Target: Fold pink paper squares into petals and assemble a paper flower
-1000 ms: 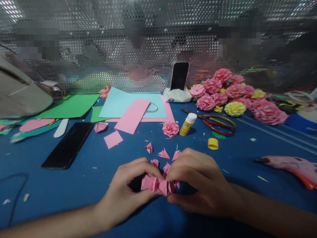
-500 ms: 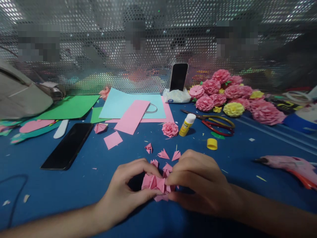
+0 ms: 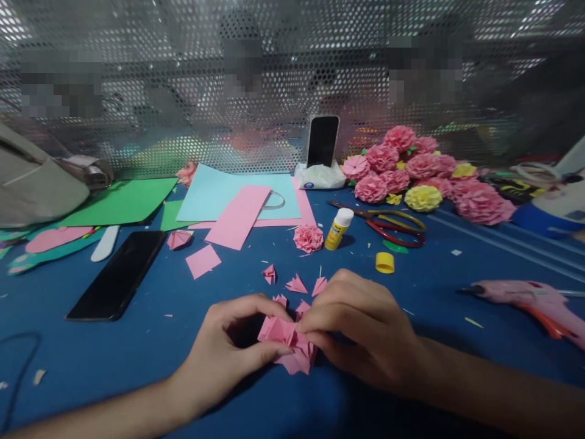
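A pink paper flower (image 3: 289, 349) with folded, layered petals is held between both hands, low in the middle of the view. My left hand (image 3: 240, 341) grips its left side, thumb in front and fingers behind. The thumb and forefinger of my right hand (image 3: 361, 329) pinch a petal at its upper right. Just beyond the hands lie small folded pink pieces, among them a pointed piece (image 3: 297, 284) and a crumpled-looking piece (image 3: 269, 274). Farther back, a finished pink paper flower (image 3: 308, 238) sits beside an uncapped glue stick (image 3: 339, 229).
Scissors (image 3: 388, 222) and a yellow cap (image 3: 384, 263) lie right of the glue stick. A pink glue gun (image 3: 525, 302) rests at the right, a black phone (image 3: 119, 274) at the left. Behind are colored paper sheets (image 3: 192, 204), a heap of paper flowers (image 3: 381, 158) and a perforated metal screen (image 3: 183, 134).
The flower has tilted so more of its lower petals show. My right fingers have shifted slightly left along its top. The whole view has swung a little to the right.
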`<state>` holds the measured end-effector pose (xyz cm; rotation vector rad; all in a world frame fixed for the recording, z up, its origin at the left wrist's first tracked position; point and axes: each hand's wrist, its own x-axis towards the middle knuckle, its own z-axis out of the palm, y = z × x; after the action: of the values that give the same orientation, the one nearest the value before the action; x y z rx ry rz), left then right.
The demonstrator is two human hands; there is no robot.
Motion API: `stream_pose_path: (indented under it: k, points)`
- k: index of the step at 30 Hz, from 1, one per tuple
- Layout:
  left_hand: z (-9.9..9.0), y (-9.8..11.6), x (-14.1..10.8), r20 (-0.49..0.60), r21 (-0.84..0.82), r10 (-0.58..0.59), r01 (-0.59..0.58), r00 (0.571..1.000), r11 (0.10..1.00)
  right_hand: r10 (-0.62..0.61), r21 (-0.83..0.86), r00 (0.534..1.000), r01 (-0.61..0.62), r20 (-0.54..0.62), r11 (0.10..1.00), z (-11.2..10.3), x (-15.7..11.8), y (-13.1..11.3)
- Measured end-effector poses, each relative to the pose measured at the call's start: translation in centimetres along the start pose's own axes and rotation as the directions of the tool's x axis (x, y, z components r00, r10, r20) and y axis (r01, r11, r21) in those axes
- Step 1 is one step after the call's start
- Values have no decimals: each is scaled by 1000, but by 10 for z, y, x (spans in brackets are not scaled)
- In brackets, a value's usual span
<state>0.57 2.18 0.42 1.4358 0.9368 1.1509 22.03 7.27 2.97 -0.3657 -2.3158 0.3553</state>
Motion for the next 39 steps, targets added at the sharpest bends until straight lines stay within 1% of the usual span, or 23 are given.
stream_pose_path:
  k: [13, 16, 21, 24, 31, 33, 35, 37, 39]
  points:
    - [0, 0, 0, 24, 18, -7, 7, 1000, 1000, -8, 15, 1000, 7, 3, 1000, 2, -2, -1]
    - [0, 0, 0, 32, 43, -2, 0, 1000, 999, -24, 24, 999, 24, 29, 999, 3, -1, 0]
    - [0, 0, -1, 37, 87, 13, -17, 999, 996, 19, 9, 997, -20, 73, 1000, 2, -1, 0]
    - [0, 0, -2, 40, 103, 31, -35, 999, 994, 8, 13, 996, -9, 91, 1000, 1, -1, 1]
    - [0, -1, -2, 50, 115, 53, -59, 997, 992, 5, 99, 996, -14, 88, 995, 3, 1, -3]
    - [0, -1, -1, 46, 122, 58, -63, 997, 990, 43, 95, 995, -51, 90, 994, 3, 1, -4]
    - [1, 0, -1, 38, 131, 63, -68, 997, 989, 116, 101, 989, -126, 94, 987, 3, 1, -6]
    - [1, 0, -1, 29, 138, 75, -79, 997, 987, 178, 145, 979, -192, 103, 971, 3, 1, -8]
    - [1, 1, -2, 29, 142, 97, -100, 995, 985, 208, 203, 972, -226, 108, 953, 3, 1, -10]
